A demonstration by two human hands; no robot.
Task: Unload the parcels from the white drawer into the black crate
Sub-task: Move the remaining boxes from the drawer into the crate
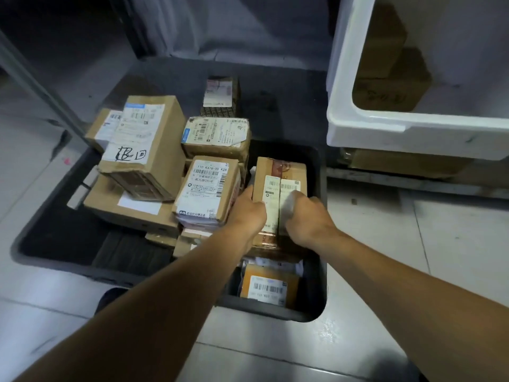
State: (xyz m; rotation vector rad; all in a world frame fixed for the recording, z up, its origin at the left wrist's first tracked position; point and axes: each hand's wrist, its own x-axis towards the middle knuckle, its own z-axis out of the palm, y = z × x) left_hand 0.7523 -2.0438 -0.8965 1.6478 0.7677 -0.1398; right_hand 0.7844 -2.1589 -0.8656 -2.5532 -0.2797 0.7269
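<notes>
The black crate (33,238) stood on the tiled floor (385,257) and held many parcels. On its left side, a tall carton with handwriting (143,144) lay tilted on top of a flat carton (129,205). In the middle stood a labelled box (206,188), with another box (217,136) behind it and a small dark box (220,95) at the far end. An orange packet (268,285) lay at the near right corner, low in the crate.

Both hands grasped one brown parcel (278,177) over the right part of the crate. The left hand (248,210) curled around its left edge, and the right hand (305,219) held its right side, with fingers over the label.

The white drawer (366,125) was at the upper right, just beside the crate. Inside it were at least two brown cartons (391,86), dim and hard to read. The right side of the drawer was cut off by the picture edge.

What lay under the held parcel was hidden. The near left part of the crate showed its dark bottom (68,238), with free room. A cardboard piece (399,164) lay under the drawer.
</notes>
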